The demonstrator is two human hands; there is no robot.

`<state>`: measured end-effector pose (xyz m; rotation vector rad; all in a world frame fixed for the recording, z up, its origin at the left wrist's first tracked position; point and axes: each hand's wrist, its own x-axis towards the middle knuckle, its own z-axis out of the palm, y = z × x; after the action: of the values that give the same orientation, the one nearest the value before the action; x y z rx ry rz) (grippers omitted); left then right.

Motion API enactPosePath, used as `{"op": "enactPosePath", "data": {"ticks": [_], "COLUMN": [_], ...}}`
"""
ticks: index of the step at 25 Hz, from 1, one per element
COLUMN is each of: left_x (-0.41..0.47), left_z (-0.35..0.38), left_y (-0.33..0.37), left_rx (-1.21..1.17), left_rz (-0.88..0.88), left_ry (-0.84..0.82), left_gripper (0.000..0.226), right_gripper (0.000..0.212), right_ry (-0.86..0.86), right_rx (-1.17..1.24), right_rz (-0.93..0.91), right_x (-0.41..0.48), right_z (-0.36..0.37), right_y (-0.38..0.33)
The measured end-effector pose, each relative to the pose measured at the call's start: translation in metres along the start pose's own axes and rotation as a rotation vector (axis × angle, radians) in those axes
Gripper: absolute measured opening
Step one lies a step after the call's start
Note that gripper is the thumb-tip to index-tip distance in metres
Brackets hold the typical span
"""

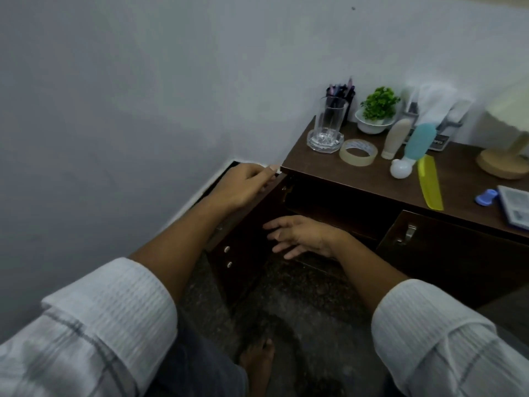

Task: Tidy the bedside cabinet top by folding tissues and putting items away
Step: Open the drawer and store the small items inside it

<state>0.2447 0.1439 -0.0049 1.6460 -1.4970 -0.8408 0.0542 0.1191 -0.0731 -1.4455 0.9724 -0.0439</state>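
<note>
My left hand (246, 183) grips the top edge of the dark cabinet door (243, 222), which is swung open to the left. In front of the dark open compartment (329, 202), my right hand (300, 234) hovers with fingers spread and holds nothing. On the brown cabinet top (315, 159) lie a tape roll (357, 152), a beige tube (396, 138), a teal bottle with a white cap (416, 144) and a yellow comb (429, 186). White tissues (438, 103) sit in a holder at the back.
A tall glass (329, 118) stands in a glass dish, with a pen holder (342, 94) and a small potted plant (378, 108) behind. A lamp base (503, 160), a blue clip (486, 197) and a booklet (515, 206) are at the right. The right door (446, 253) is closed.
</note>
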Motion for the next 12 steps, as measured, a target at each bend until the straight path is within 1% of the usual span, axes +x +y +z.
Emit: {"op": "enactPosePath", "data": {"ticks": [2, 5, 8, 11, 12], "left_x": [0.007, 0.012, 0.022, 0.034, 0.035], "left_z": [0.026, 0.07, 0.126, 0.179, 0.195], "left_y": [0.016, 0.026, 0.038, 0.057, 0.065], "left_rx": [-0.037, -0.055, -0.075, -0.152, -0.192], "left_rz": [0.004, -0.07, -0.131, -0.22, -0.247], "left_ry": [-0.075, -0.243, -0.385, -0.487, -0.518], "left_gripper": [0.045, 0.042, 0.037, 0.033, 0.034], "right_gripper": [0.039, 0.026, 0.013, 0.015, 0.013], "right_ry": [0.124, 0.346, 0.692, 1.087, 1.19], "right_rx": [0.061, 0.152, 0.243, 0.344, 0.355], "right_rz": [-0.012, 0.011, 0.034, 0.088, 0.109], "right_x": [-0.02, -0.051, -0.083, -0.107, -0.114], "right_z": [-0.019, -0.047, -0.075, -0.097, -0.104], "right_y": [0.006, 0.026, 0.056, 0.086, 0.095]}}
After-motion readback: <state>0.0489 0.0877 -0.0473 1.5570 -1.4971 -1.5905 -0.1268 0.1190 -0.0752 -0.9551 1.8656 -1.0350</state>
